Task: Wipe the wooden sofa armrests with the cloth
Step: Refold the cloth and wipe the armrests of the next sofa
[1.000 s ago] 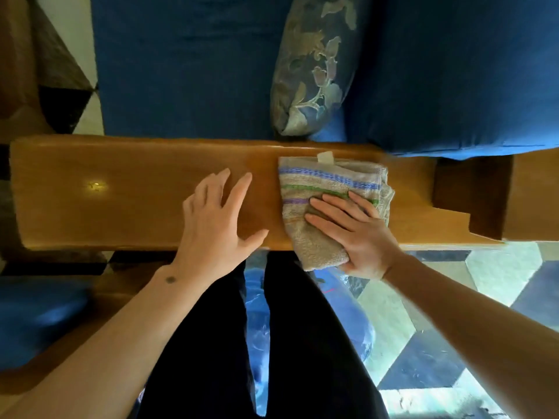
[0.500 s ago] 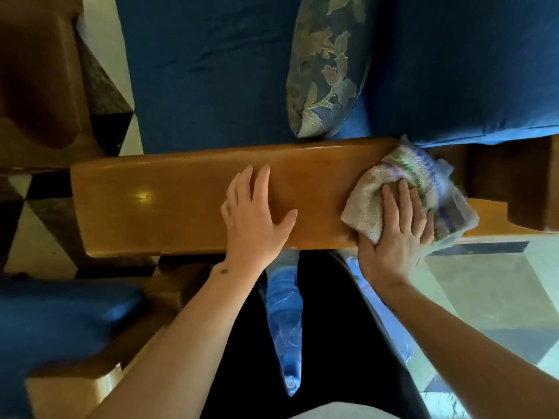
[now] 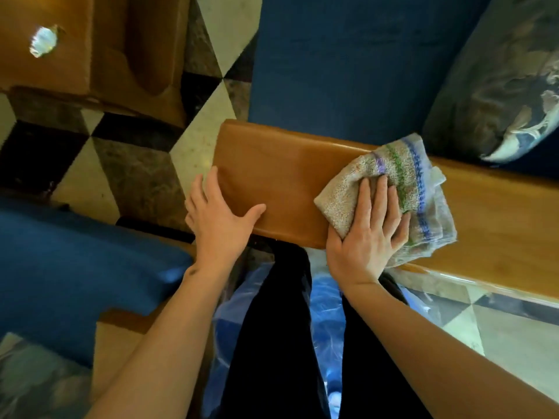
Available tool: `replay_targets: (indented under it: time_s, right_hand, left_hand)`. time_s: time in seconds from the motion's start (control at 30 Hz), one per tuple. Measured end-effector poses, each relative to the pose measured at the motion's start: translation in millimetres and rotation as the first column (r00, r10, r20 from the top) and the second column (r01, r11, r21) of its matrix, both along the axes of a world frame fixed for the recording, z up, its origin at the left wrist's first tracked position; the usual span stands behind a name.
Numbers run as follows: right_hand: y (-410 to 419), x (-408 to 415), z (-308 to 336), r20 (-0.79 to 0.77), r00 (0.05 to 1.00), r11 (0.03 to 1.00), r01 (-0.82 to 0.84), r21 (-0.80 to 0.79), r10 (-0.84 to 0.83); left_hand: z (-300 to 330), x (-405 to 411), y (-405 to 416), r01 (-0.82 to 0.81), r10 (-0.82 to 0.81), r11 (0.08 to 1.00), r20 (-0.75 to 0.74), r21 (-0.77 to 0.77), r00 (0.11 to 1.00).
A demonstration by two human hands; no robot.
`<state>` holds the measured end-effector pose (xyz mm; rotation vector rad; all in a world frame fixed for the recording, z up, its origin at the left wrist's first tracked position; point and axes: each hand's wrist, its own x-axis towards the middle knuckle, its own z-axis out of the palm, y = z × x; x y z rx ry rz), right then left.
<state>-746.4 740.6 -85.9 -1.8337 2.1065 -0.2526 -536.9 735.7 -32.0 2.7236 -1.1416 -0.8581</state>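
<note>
A glossy wooden sofa armrest (image 3: 281, 179) runs from the centre to the right edge, sloping slightly down. A beige cloth (image 3: 402, 167) with purple, green and blue stripes lies bunched on its top, a little right of the middle. My right hand (image 3: 366, 237) presses flat on the cloth's near part with straight, spread fingers. My left hand (image 3: 220, 219) rests on the armrest's left end, fingers lying along the end face and thumb on the top near the front edge.
The blue sofa seat cushion (image 3: 348, 62) and a patterned pillow (image 3: 499, 95) lie behind the armrest. Another wooden furniture piece (image 3: 75, 49) stands at the top left, and a second blue cushion (image 3: 60, 261) at the left. Checkered tiles (image 3: 127, 164) cover the floor. My dark-trousered legs (image 3: 272, 343) stand below.
My right hand has swept the cloth from the armrest's far right end back toward the left end. My left hand has slid left to the armrest's end.
</note>
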Motion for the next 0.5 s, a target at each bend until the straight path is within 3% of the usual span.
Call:
replay_targets:
  time_s: [0.1,0.2,0.3,0.4,0.5]
  right_hand:
    - [-4,48,2,-0.004,0.995,0.995,-0.103,0.005,0.103]
    - [-11,105,4,-0.001,0.98,0.98,-0.199,0.019,0.199]
    - [-14,142,3,0.015,0.903,0.903,-0.43,-0.004,0.43]
    - [-25,125,-4,0.017,0.635,0.634,-0.769,-0.083,0.772]
    - [-50,67,-6,0.0,0.235,0.234,-0.968,-0.093,0.972]
  left_hand:
    - [-2,32,4,-0.1,0.097,0.994,-0.075,-0.042,0.993]
    - [-4,56,8,-0.246,0.219,0.969,-0.331,-0.041,0.918]
    - [-1,67,12,-0.266,0.238,0.964,-0.395,-0.015,0.887]
    - [2,70,18,-0.227,0.228,0.973,-0.385,0.049,0.894]
    - [11,57,25,-0.093,0.115,0.992,-0.306,0.085,0.945]
